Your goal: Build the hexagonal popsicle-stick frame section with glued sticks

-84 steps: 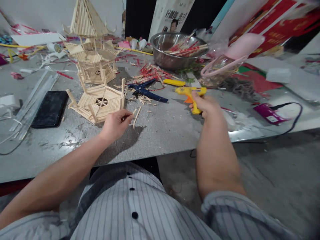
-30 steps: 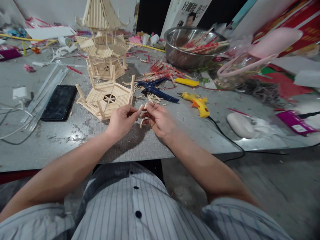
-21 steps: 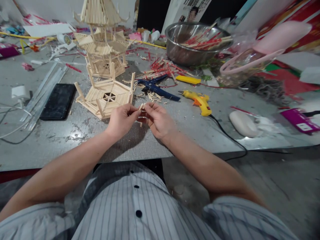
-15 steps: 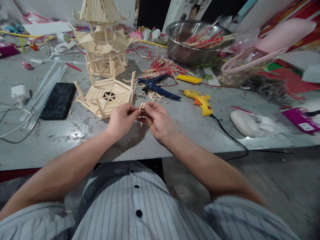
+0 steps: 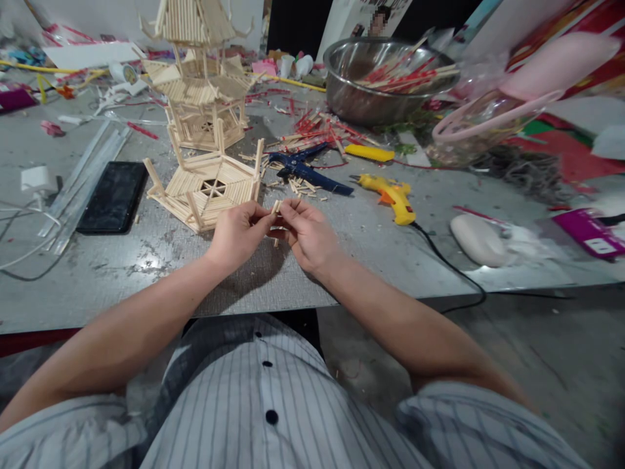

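Note:
My left hand (image 5: 239,233) and my right hand (image 5: 308,233) meet over the front of the table, fingertips pinched together on short wooden sticks (image 5: 277,206). The stick ends poke up between both thumbs; their lower part is mostly hidden by my fingers. Just left of and behind my hands lies a hexagonal base of wooden sticks (image 5: 180,185), with upright posts at its corners and a spoked opening in the middle. Behind it stands a tiered stick pagoda (image 5: 200,85). Dark blue cutting pliers (image 5: 310,172) rest beyond my fingers among loose stick pieces.
A yellow glue gun (image 5: 396,198) lies right of my hands, its black cable running over the table edge. A black phone (image 5: 112,197) is at the left. A steel bowl (image 5: 375,107) with red-tipped sticks stands behind, near a yellow utility knife (image 5: 370,153) and a white computer mouse (image 5: 477,240).

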`<state>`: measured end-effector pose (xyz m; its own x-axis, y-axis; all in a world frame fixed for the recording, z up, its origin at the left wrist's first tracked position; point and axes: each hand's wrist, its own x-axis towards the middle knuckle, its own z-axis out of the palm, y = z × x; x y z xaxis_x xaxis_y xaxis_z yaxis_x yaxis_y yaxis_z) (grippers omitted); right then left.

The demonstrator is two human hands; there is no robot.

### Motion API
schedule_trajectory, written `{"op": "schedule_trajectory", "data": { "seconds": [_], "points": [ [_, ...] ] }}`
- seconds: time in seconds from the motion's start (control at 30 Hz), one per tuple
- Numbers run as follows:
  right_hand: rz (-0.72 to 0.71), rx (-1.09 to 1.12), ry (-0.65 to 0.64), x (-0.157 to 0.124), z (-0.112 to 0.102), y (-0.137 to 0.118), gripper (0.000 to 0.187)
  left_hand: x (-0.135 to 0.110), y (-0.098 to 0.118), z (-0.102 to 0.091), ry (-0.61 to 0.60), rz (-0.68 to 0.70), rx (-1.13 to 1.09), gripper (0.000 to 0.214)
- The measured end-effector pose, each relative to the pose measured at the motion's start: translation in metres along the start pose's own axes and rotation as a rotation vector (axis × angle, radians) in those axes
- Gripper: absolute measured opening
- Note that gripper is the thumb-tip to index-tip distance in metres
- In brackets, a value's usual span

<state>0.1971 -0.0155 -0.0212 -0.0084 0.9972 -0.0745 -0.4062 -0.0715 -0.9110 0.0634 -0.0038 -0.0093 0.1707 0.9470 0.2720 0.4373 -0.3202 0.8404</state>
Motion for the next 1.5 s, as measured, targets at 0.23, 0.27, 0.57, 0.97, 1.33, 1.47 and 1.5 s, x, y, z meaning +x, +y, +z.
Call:
{"op": "schedule_trajectory", "data": {
  "seconds": [0.23, 0.27, 0.57, 0.97, 1.33, 1.47, 1.5],
  "points": [
    [-0.013, -0.017, -0.004, 0.0003, -0.0001, 0.0008, 0.035, -0.0008, -0.0019, -0.0007, -0.017, 0.029, 0.048, 0.017],
    [-0.014, -0.012, -0.006, 0.0004, -0.0001, 0.0009, 0.036, -0.0009, -0.0020, -0.0008, -0.020, 0.033, 0.049, 0.017],
    [-0.014, 0.005, -0.001, 0.0015, -0.0004, 0.0025, 0.040, -0.0008, 0.0008, -0.0020, -0.035, 0.025, 0.082, 0.021],
    [-0.033, -0.008, 0.006, 0.0011, 0.0000, 0.0033, 0.038, -0.0011, 0.0062, -0.0046, -0.059, -0.008, 0.142, 0.021],
    [-0.027, -0.025, -0.020, 0.0014, -0.0010, 0.0035, 0.036, -0.0007, 0.0036, -0.0038, -0.065, -0.001, 0.146, 0.021],
    [-0.030, -0.032, -0.015, 0.0011, -0.0004, 0.0041, 0.035, -0.0002, 0.0025, -0.0036, -0.061, 0.011, 0.143, 0.021],
    [-0.030, -0.028, -0.010, 0.0010, -0.0001, 0.0042, 0.036, -0.0002, 0.0024, -0.0035, -0.060, 0.015, 0.142, 0.021]
  ]
}}
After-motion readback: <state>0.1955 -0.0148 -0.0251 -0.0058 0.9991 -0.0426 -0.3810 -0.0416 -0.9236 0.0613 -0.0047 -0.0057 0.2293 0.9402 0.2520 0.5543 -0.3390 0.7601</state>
